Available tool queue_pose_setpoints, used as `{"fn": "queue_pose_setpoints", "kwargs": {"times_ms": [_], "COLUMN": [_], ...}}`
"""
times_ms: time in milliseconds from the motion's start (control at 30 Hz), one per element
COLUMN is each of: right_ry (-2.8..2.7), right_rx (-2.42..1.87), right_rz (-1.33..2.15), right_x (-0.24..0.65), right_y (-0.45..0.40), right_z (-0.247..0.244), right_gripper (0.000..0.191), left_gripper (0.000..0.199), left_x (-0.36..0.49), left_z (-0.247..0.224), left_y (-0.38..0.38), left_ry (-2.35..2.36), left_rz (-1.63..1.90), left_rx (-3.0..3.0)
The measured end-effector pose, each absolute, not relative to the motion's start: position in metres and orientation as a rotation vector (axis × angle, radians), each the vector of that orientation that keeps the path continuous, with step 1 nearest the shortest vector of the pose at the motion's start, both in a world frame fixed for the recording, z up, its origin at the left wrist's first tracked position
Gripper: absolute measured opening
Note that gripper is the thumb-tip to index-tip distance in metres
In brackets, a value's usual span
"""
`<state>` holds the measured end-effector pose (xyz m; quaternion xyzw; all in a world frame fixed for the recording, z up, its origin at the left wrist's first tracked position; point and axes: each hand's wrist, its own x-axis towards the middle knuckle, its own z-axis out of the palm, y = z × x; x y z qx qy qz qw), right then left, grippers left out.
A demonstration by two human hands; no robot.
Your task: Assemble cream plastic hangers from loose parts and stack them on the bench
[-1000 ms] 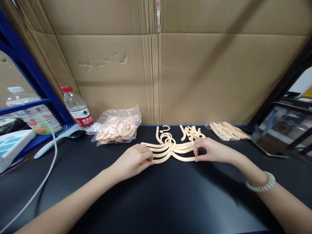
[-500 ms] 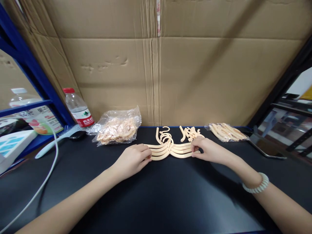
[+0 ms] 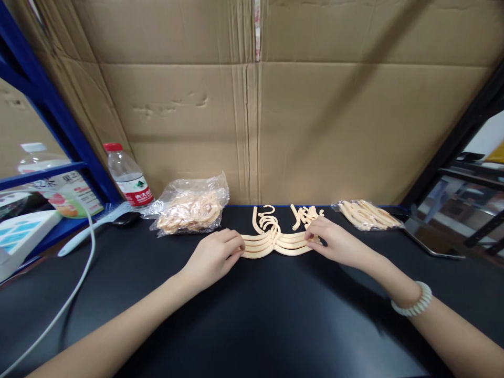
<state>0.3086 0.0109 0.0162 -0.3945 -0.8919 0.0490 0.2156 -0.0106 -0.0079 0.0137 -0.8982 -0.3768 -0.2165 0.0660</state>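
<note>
Several cream-coloured curved strips [image 3: 258,248] lie nested in two mirrored stacks on the black table, their inner ends meeting in the middle. My left hand [image 3: 216,255] is closed with thumb and fingers at the outer end of the left stack. At the outer end of the right stack [image 3: 293,244], my right hand [image 3: 329,239] pinches in the same way, a bracelet on its wrist. Both hands' fingertips partly cover the strip ends. Smaller C-shaped pieces [image 3: 271,224] are stacked just above where the two stacks meet.
Behind my right hand sits a pile of small cream pieces [image 3: 309,214]. Clear bags of pieces lie left [image 3: 192,210] and right [image 3: 366,214]. A red-capped bottle [image 3: 128,176], a light blue brush [image 3: 88,231], a white cable [image 3: 84,268] and a phone [image 3: 431,239] surround the area.
My right hand has shifted slightly left and up, its fingers covering a little more of the right stack's end. My left hand has barely moved; the strips look almost unchanged.
</note>
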Motion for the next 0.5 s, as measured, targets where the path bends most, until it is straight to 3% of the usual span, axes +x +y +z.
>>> {"fn": "queue_pose_setpoints", "kwargs": {"times_ms": [500], "right_ry": [-2.400], "right_rx": [-1.016], "right_rz": [-0.028], "right_x": [0.3044], "right_y": [0.0082], "right_z": [0.0202], "right_gripper": [0.010], "left_gripper": [0.014], "left_x": [-0.0102], "left_z": [0.0136], "left_y": [-0.0094], "left_ry": [-1.188], "left_rz": [-0.749], "left_rx": [-2.637]}}
